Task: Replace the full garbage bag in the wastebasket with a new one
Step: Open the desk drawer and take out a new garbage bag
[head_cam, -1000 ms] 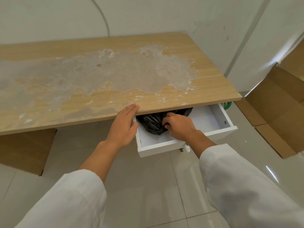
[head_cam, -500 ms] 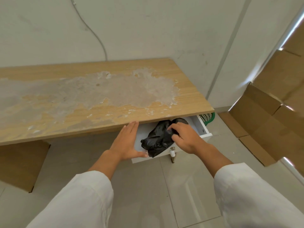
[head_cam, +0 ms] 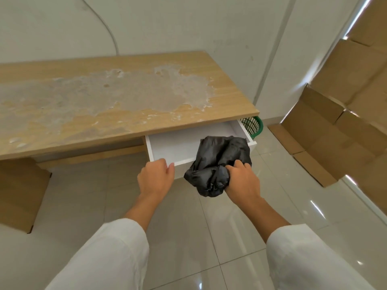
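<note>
My right hand (head_cam: 243,181) grips a crumpled black garbage bag (head_cam: 219,162), held in the air in front of the open white drawer (head_cam: 167,147). My left hand (head_cam: 156,176) is at the drawer's front edge, fingers loosely curled, thumb touching the front panel. The drawer's inside looks bare. A green mesh wastebasket (head_cam: 252,126) peeks out behind the drawer's right side, under the desk corner; most of it is hidden.
A wooden desk (head_cam: 125,95) with a worn, peeling top spans the left and centre. Cardboard boxes (head_cam: 345,126) lean along the right wall. A cardboard piece (head_cam: 18,193) stands under the desk at left. Glossy floor tiles lie below.
My right hand has lifted the black bag out of the drawer and toward me. My left hand has dropped from the desk edge to the drawer front. The view has pulled back.
</note>
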Available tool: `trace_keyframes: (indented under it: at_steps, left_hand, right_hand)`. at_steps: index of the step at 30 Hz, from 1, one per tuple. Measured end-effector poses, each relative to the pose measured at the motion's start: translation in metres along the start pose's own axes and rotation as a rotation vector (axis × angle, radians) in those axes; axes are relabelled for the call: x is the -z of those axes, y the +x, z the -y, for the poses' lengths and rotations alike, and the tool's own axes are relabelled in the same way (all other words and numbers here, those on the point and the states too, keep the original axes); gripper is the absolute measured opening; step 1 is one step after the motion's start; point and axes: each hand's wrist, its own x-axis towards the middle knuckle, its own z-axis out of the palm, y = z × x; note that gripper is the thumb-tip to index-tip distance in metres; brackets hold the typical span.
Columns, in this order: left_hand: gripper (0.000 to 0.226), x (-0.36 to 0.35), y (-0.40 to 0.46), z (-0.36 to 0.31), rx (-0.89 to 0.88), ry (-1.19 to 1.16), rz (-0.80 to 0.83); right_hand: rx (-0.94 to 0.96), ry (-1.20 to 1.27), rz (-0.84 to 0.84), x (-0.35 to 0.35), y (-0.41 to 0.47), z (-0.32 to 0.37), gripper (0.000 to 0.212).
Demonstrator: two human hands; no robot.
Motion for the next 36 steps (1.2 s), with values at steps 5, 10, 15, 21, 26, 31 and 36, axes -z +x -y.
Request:
trace_keyframes:
  at_steps: [5, 10, 15, 21, 26, 31, 36]
  left_hand:
    - [0.028, -0.031, -0.030, 0.013, -0.049, -0.165, -0.015]
    - [0.065, -0.055, -0.050, 0.047, -0.303, 0.025, 0.049]
    - [0.068, -0.055, -0.025, 0.058, -0.299, 0.090, 0.055]
    - [0.073, -0.054, 0.007, 0.066, -0.365, 0.217, 0.091]
    - [0.071, -0.056, 0.035, 0.067, -0.382, 0.190, 0.082]
    - [0.070, -0.068, 0.052, 0.070, -0.386, 0.221, 0.068]
    - [0.070, -0.080, 0.079, 0.078, -0.333, 0.229, 0.082]
  right_hand:
    - [-0.196, 0.299, 0.038, -0.037, 0.017, 0.002, 0.035]
    - [-0.198, 0.547, -0.040, -0.061, 0.035, 0.004, 0.034]
    - [-0.086, 0.686, -0.098, -0.075, 0.044, 0.015, 0.038]
    - [0.069, 0.435, -0.085, -0.067, 0.070, 0.015, 0.080]
    - [0.166, 0.148, -0.142, -0.071, 0.097, 0.024, 0.086]
    - [0.118, 0.323, -0.116, -0.091, 0.120, 0.030, 0.080]
    - [0.108, 0.354, -0.083, -0.095, 0.161, 0.037, 0.062]
